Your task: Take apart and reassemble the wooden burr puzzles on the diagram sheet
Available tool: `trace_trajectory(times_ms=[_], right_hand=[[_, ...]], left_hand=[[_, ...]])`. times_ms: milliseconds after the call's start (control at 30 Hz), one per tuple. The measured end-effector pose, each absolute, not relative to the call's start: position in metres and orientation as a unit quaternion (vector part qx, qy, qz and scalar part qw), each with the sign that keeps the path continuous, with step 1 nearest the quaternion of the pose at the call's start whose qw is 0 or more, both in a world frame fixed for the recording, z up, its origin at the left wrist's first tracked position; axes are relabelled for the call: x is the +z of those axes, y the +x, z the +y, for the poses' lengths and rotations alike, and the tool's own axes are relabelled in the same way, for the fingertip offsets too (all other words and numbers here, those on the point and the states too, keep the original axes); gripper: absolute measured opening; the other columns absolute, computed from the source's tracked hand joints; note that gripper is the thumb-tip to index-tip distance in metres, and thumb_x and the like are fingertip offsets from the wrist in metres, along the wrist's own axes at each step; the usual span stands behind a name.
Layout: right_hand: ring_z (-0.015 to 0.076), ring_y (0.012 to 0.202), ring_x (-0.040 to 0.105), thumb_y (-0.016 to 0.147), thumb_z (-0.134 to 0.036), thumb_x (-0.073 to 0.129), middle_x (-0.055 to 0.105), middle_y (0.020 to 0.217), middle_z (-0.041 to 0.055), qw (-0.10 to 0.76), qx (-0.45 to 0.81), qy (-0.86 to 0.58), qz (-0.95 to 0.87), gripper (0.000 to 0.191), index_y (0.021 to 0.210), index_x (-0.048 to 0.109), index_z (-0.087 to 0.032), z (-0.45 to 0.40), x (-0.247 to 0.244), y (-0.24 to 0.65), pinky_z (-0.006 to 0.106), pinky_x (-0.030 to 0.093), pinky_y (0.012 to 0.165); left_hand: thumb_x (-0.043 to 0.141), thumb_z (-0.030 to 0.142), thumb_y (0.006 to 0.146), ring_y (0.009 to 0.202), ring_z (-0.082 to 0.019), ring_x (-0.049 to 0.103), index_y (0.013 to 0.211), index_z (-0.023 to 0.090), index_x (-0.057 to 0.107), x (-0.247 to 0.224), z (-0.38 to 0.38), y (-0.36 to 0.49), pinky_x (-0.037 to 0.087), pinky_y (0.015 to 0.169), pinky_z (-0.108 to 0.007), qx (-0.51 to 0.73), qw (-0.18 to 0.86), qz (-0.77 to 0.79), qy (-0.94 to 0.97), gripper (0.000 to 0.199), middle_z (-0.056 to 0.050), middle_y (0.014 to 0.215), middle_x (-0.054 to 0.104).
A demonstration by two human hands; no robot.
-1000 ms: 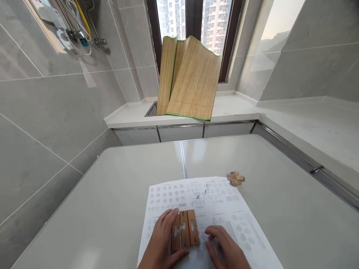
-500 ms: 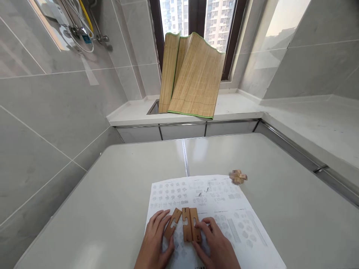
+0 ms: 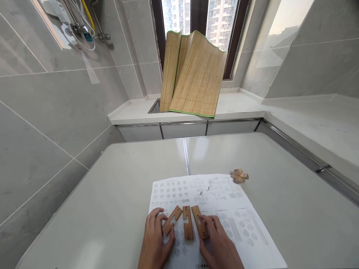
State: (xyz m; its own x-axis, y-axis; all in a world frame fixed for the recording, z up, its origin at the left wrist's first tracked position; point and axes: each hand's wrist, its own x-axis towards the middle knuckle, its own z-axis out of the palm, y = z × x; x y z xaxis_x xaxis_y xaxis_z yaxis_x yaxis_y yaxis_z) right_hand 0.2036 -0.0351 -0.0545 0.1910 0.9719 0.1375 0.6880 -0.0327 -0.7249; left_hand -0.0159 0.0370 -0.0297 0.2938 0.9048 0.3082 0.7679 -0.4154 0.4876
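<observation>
Three flat notched wooden pieces lie on a printed white sheet [image 3: 224, 239]. The left piece [image 3: 171, 221] is tilted to the right, and my left hand [image 3: 157, 239] has thumb and fingers around its lower end. The middle piece [image 3: 187, 223] stands nearly straight up the sheet, touched by neither hand. My right hand [image 3: 220, 243] holds the lower part of the right piece [image 3: 199, 222], which leans to the left. Gaps separate the lower ends of the three pieces.
An assembled wooden puzzle [image 3: 239, 175] sits at the sheet's upper right corner on the pale table [image 3: 126, 194]. Beyond the table, a folded bamboo mat [image 3: 196, 78] leans by the window on a white counter [image 3: 238, 106]. Tiled walls flank both sides.
The right piece has moved away from the middle one and tilted left, with my right hand moving right. The left piece has tilted further under my left hand.
</observation>
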Motion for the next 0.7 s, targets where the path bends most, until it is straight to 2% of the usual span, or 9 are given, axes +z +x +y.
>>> trace_trajectory(times_ms=[100,267,433,567,700], right_hand=[[0.0237,0.090,0.073,0.088,-0.019,0.052,0.061,0.126,0.0085,0.351,0.205,-0.696,-0.591,0.051,0.138,0.048,-0.031,-0.034,-0.054,0.202,0.030,0.059,0.065],[0.0241,0.086,0.074,0.098,-0.034,0.051,0.065,0.114,0.0076,0.359,0.191,-0.710,-0.575,0.024,0.121,0.057,-0.027,-0.028,-0.049,0.203,0.030,0.059,0.059],[0.0218,0.076,0.074,0.097,-0.033,0.054,0.067,0.098,0.0042,0.344,0.183,-0.711,-0.585,0.010,0.102,0.059,-0.026,-0.020,-0.042,0.206,0.029,0.057,0.055],[0.0210,0.072,0.072,0.098,-0.031,0.049,0.064,0.092,0.0031,0.333,0.165,-0.723,-0.582,0.009,0.094,0.055,-0.026,-0.016,-0.042,0.204,0.029,0.053,0.054],[0.0202,0.069,0.070,0.103,-0.033,0.043,0.064,0.088,0.0022,0.331,0.138,-0.721,-0.593,0.019,0.091,0.056,-0.026,-0.015,-0.044,0.204,0.027,0.050,0.053]], left_hand=[[0.060,0.028,0.093,0.130,-0.036,0.054,0.114,0.026,0.059,-0.028,0.034,-0.013,0.053,0.103,-0.055,0.288,0.104,0.522,0.796,0.022,-0.013,0.133,0.058],[0.062,0.032,0.094,0.132,-0.036,0.051,0.100,0.028,0.062,-0.031,0.026,0.005,0.052,0.103,-0.057,0.287,0.083,0.510,0.806,0.007,-0.010,0.129,0.062],[0.070,0.040,0.088,0.135,-0.039,0.048,0.098,0.028,0.064,-0.033,0.023,0.027,0.051,0.104,-0.062,0.270,0.094,0.519,0.806,0.016,-0.010,0.130,0.063],[0.073,0.041,0.083,0.135,-0.043,0.045,0.096,0.028,0.065,-0.032,0.025,0.034,0.047,0.104,-0.066,0.271,0.092,0.532,0.797,0.020,-0.011,0.129,0.063],[0.074,0.033,0.079,0.133,-0.043,0.044,0.093,0.028,0.064,-0.030,0.028,0.034,0.047,0.102,-0.065,0.262,0.087,0.542,0.794,0.018,-0.010,0.127,0.062]])
